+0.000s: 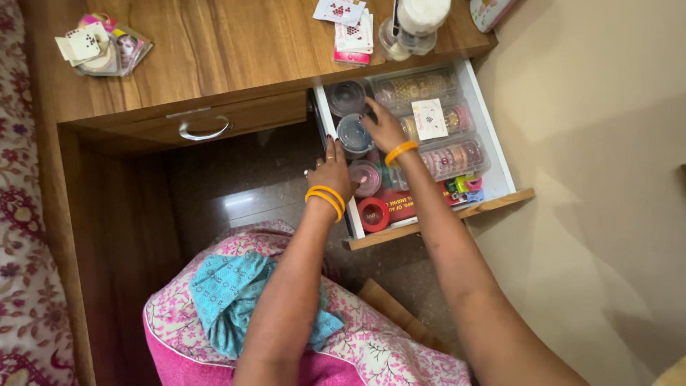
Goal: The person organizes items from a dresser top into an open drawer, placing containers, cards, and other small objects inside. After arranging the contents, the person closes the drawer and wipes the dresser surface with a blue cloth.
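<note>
An open white drawer (498, 168) in a wooden desk (214, 50) holds clear round containers, long clear boxes of bangles (457, 159) and a red roll (374, 214). My right hand (384, 129) reaches into the drawer, fingers on a clear round container (352, 136) with a bluish lid. My left hand (334, 170) rests at the drawer's left edge, next to a pinkish round container (365, 176); whether it grips anything is unclear. Both wrists wear orange-yellow bangles. A playing card (429, 118) lies on one bangle box.
On the desk top lie playing cards (350, 25), a white-capped clear bottle (414, 25) and a pile of cards and packets (103, 44). A shut drawer with a metal handle (204, 129) is left. A patterned bed edge (21, 214) runs along the left; wall at right.
</note>
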